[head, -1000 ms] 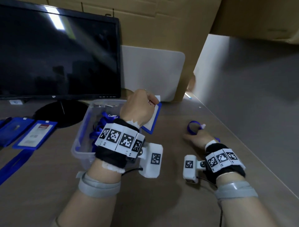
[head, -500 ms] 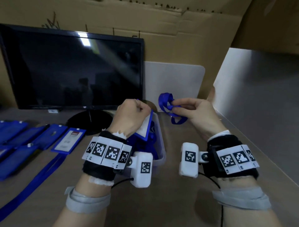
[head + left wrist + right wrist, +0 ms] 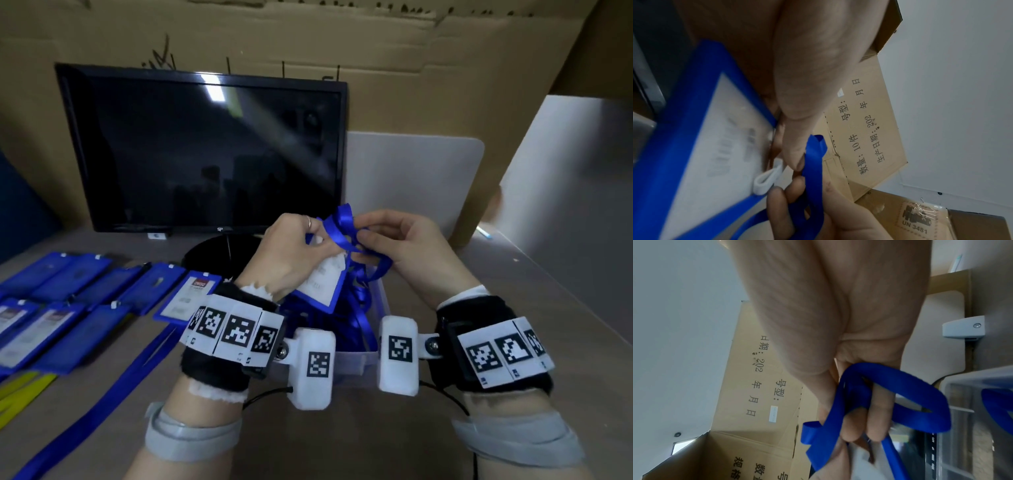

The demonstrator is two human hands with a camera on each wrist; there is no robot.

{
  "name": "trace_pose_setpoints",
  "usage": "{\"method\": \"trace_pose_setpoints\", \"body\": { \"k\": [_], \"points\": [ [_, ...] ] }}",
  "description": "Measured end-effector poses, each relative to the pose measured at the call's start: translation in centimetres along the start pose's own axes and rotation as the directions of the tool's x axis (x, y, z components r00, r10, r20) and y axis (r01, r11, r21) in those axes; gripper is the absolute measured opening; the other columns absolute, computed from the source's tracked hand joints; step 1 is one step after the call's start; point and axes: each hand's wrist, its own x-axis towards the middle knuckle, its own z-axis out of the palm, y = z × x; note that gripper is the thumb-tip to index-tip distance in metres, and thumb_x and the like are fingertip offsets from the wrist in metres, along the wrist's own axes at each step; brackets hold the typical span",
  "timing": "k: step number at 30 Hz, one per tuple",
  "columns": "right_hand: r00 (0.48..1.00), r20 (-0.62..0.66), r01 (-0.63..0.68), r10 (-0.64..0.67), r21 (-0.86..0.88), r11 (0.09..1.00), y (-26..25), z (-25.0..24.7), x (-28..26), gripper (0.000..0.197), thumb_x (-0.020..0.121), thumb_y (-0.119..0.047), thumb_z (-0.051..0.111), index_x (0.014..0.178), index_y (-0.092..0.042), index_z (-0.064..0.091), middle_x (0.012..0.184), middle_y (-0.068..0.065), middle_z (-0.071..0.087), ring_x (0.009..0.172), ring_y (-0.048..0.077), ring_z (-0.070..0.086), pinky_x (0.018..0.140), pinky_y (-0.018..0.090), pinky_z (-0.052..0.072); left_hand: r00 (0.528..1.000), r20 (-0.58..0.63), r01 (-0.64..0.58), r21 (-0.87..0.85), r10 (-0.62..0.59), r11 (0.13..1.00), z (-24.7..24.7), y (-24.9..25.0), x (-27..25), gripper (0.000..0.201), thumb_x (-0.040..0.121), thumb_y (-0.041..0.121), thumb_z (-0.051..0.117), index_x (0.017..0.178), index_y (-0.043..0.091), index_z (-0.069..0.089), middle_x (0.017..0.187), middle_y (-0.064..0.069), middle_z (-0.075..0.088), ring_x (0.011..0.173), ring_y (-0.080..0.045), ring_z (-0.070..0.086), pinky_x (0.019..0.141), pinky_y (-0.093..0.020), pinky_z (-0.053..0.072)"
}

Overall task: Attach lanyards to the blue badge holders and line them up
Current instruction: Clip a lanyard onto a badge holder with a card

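Holding a badge holder (image 3: 320, 284) up over the bin (image 3: 356, 359), the left hand (image 3: 291, 253) pinches its top edge while the right hand (image 3: 407, 250), just beside it, has its fingers curled round a bunched blue lanyard (image 3: 339, 229); finished holders (image 3: 144, 287) lie in rows on the tabletop (image 3: 342, 438) well off to the left hand's outer side. From the left wrist, the holder's white loop (image 3: 767, 180) sits at the left fingertips (image 3: 795, 160), and the lanyard (image 3: 813, 162) crosses just beside it, running lengthwise past the loop, not yet through it as far as I can tell. From the right wrist, the lanyard (image 3: 875, 395) coils round the right fingers (image 3: 876, 420), its free end (image 3: 812, 433) pointing toward the left hand, so the right hand looks best placed to feed it into the loop.
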Motion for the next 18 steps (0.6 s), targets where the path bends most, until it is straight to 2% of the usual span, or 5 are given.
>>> {"method": "trace_pose_setpoints", "body": {
  "k": [4, 7, 13, 16, 18],
  "points": [
    [0.999, -0.036, 0.024, -0.024, -0.013, 1.000, -0.3, 0.0, 0.0, 0.017, 0.092, 0.005, 0.062, 0.094, -0.009, 0.072, 0.082, 0.011, 0.073, 0.071, 0.016, 0.070, 0.069, 0.027, 0.062, 1.000, -0.012, 0.012, 0.045, -0.011, 0.999, 0.0, -0.2, 0.3, 0.024, 0.085, 0.034, 0.076, 0.077, 0.012, 0.075, 0.082, -0.015, 0.074, 0.069, -0.014, 0.062, 0.078, -0.044, 0.057],
    [0.969, -0.235, 0.050, -0.071, -0.092, 0.994, 0.0, -1.4, 0.5, 0.018, 0.088, 0.000, 0.070, 0.090, -0.017, 0.074, 0.073, 0.003, 0.071, 0.064, 0.013, 0.065, 0.065, 0.026, 0.059, 0.997, -0.067, 0.044, 0.126, -0.036, 0.991, -0.5, -0.4, 0.6, 0.027, 0.087, 0.034, 0.072, 0.064, 0.020, 0.071, 0.074, -0.002, 0.074, 0.073, -0.010, 0.067, 0.078, -0.032, 0.054],
    [0.737, -0.663, -0.035, -0.130, -0.228, 0.973, 1.1, -6.2, 0.8, 0.028, 0.085, -0.002, 0.068, 0.108, -0.016, 0.075, 0.108, 0.009, 0.071, 0.089, 0.012, 0.065, 0.084, 0.019, 0.054, 0.979, -0.183, 0.117, 0.166, -0.086, 0.979, -1.4, -1.0, 0.8, 0.026, 0.090, 0.037, 0.066, 0.068, 0.024, 0.069, 0.069, 0.007, 0.069, 0.079, -0.014, 0.066, 0.076, -0.032, 0.053],
    [0.783, -0.619, -0.222, -0.062, -0.372, 0.901, 1.3, -6.6, 0.6, 0.043, 0.084, -0.020, 0.073, 0.127, -0.020, 0.067, 0.125, 0.004, 0.063, 0.119, 0.020, 0.057, 0.106, 0.034, 0.046, 0.980, -0.178, 0.119, 0.163, -0.090, 0.979, -1.4, -1.0, 0.8, 0.025, 0.091, 0.038, 0.065, 0.070, 0.024, 0.070, 0.068, 0.005, 0.069, 0.079, -0.015, 0.067, 0.077, -0.034, 0.054],
    [0.854, -0.520, -0.234, -0.012, -0.405, 0.884, 1.2, -5.6, 0.5, 0.039, 0.089, -0.021, 0.071, 0.128, -0.020, 0.066, 0.124, 0.003, 0.060, 0.121, 0.019, 0.054, 0.105, 0.034, 0.045, 0.983, -0.168, 0.100, 0.165, -0.072, 0.981, -1.1, -0.8, 0.6, 0.026, 0.091, 0.037, 0.065, 0.070, 0.023, 0.070, 0.068, 0.006, 0.069, 0.076, -0.011, 0.065, 0.072, -0.028, 0.050]
  ]
}}
